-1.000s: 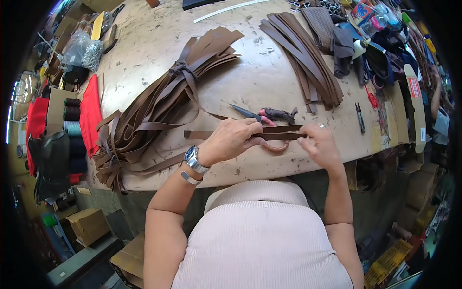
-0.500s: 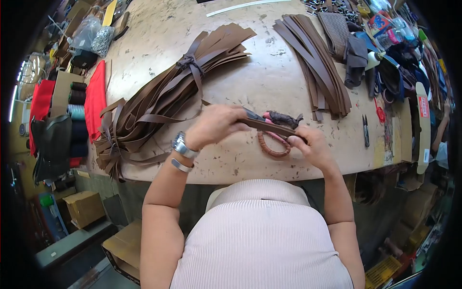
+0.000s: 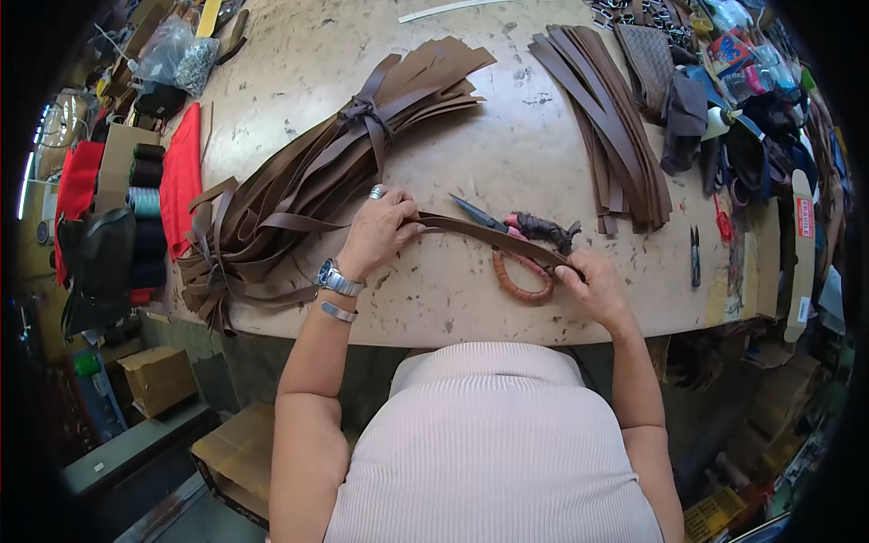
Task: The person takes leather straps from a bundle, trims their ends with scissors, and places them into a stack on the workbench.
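A brown leather strap [image 3: 480,233] stretches between my two hands, just over the table. My left hand [image 3: 380,231] grips its left end, fingers closed and a ring showing. The right hand [image 3: 593,285] pinches the other end between thumb and fingers. Beneath the strap lies a pair of scissors [image 3: 484,215] with dark blades and wrapped handles, one loop reddish brown. To the left of my left hand is a big tied bundle of brown leather strips [image 3: 308,172]. A second pile of strips [image 3: 611,127] lies farther back on the right.
Thread spools [image 3: 145,172] and red cloth [image 3: 181,181] line the table's left edge. A small dark tool [image 3: 694,256] lies at the right. Folded dark pieces [image 3: 683,118] and bags crowd the back right. A white strip [image 3: 453,9] is at the far edge.
My left hand has slid left and slightly down along the strap, leaving more of it stretched out between my hands. The right hand keeps its pinch; the scissors show more now.
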`<state>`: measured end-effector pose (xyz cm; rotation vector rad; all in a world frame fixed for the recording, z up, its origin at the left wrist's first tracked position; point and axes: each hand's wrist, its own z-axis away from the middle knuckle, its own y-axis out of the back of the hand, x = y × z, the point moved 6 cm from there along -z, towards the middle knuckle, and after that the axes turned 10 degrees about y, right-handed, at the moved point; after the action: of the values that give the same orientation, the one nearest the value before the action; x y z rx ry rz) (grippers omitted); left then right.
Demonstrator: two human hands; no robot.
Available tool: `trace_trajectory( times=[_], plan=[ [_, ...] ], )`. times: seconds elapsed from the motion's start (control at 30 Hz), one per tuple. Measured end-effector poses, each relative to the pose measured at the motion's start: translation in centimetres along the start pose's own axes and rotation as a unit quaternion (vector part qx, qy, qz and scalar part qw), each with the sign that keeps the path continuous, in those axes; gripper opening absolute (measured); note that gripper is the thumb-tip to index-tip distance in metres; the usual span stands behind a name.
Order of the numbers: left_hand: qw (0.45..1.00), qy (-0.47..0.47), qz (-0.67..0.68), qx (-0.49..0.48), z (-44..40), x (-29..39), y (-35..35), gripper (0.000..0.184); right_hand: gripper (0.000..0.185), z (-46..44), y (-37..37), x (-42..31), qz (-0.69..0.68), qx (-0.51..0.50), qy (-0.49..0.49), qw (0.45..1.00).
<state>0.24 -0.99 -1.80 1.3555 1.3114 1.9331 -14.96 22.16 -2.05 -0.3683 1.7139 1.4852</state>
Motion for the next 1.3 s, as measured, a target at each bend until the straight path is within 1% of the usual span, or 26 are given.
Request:
trace_trajectory(
  times=[0.03,0.07,0.1,0.13,0.2,0.23,0.27,0.3,0.37,0.4,0.5,0.53,0.63,0.67,0.73,0.77,0.83,0.87,0.97,1.0,1.07,1.1,1.17,1.23,1.3],
  plan=[
    [1.000,0.003,-0.019,0.011,0.1,0.0,0.0,0.012,0.017,0.2,-0.1,0.0,-0.001,0.000,0.001,1.000],
    [0.996,0.041,0.085,0.000,0.1,-0.8,0.0,0.013,0.016,0.1,0.0,0.0,0.000,0.002,0.004,1.000],
    [0.979,0.078,0.189,-0.010,0.2,-1.7,-0.3,0.013,0.015,0.2,0.1,0.0,0.001,0.003,0.007,1.000],
    [0.950,0.115,0.291,-0.018,0.2,-2.6,-0.4,0.014,0.015,0.1,0.2,-0.1,-0.007,0.004,0.012,1.000],
    [0.897,0.136,0.420,0.007,0.2,-3.3,0.0,0.012,0.013,0.3,0.1,-0.5,-0.023,0.003,0.023,0.999],
    [0.865,0.145,0.481,0.019,0.2,-3.5,0.3,0.012,0.013,0.3,-0.1,-0.8,-0.041,-0.002,0.028,0.999],
    [0.824,0.130,0.549,0.045,0.3,-3.9,0.2,0.012,0.013,0.3,-0.3,-1.1,-0.058,-0.006,0.034,0.998],
    [0.790,0.133,0.596,0.062,0.3,-3.7,0.1,0.014,0.013,0.3,-0.4,-1.3,-0.075,-0.010,0.041,0.996],
    [0.713,0.131,0.682,0.096,0.1,-2.9,0.0,0.017,0.012,0.3,-0.6,-1.4,-0.045,-0.044,0.039,0.997],
    [0.697,0.129,0.698,0.104,0.2,-2.4,0.0,0.020,0.012,0.4,-0.9,-1.6,-0.030,-0.062,0.037,0.997],
    [0.663,0.104,0.737,0.080,0.3,0.9,1.0,0.012,0.015,0.4,-0.1,-3.7,0.078,-0.030,0.057,0.995],
    [0.672,0.083,0.733,0.066,0.3,1.9,1.3,0.014,0.023,0.1,0.5,-5.0,0.153,-0.006,0.057,0.986],
    [0.738,0.033,0.671,0.072,0.3,4.2,1.8,0.017,0.025,-1.8,1.5,-8.4,0.097,0.114,0.116,0.982],
    [0.774,0.026,0.628,0.083,0.4,4.9,2.2,0.014,0.025,-2.7,1.1,-9.8,0.086,0.129,0.141,0.978],
    [0.805,-0.001,0.582,0.118,0.4,6.5,2.9,0.014,0.025,-4.3,0.8,-12.0,0.066,0.165,0.194,0.965],
    [0.819,-0.012,0.557,0.139,0.6,7.0,3.4,0.014,0.025,-4.9,0.6,-11.8,0.038,0.175,0.200,0.963],
    [0.807,0.008,0.577,0.127,0.5,7.0,3.5,0.013,0.024,-5.9,-0.5,-11.0,-0.020,0.189,0.215,0.958],
    [0.801,0.012,0.584,0.129,0.5,6.9,3.5,0.013,0.023,-6.1,-0.8,-10.5,-0.086,0.183,0.190,0.961],
    [0.793,0.030,0.589,0.151,0.7,6.6,3.5,0.013,0.019,-6.2,-0.7,-10.7,-0.109,0.204,0.175,0.957],
    [0.793,0.034,0.587,0.160,0.6,6.5,3.7,0.013,0.018,-6.3,-1.0,-10.7,-0.112,0.200,0.189,0.955],
    [0.768,0.019,0.614,0.183,0.4,6.4,3.6,0.012,0.015,-6.4,-1.8,-10.4,-0.115,0.191,0.217,0.950],
    [0.754,0.012,0.627,0.194,0.3,6.3,3.5,0.012,0.015,-6.4,-1.7,-10.3,-0.131,0.187,0.204,0.952],
    [0.763,0.015,0.617,0.192,0.0,6.2,3.7,0.012,0.013,-6.4,-1.5,-10.1,-0.164,0.176,0.175,0.955],
    [0.775,0.021,0.605,0.181,-0.3,6.3,4.2,0.012,0.011,-6.2,-0.6,-10.2,-0.167,0.183,0.193,0.949],
    [0.802,0.011,0.581,0.140,-0.7,6.5,4.7,0.012,0.011,-5.9,0.3,-10.6,-0.162,0.170,0.216,0.948]
  ],
)
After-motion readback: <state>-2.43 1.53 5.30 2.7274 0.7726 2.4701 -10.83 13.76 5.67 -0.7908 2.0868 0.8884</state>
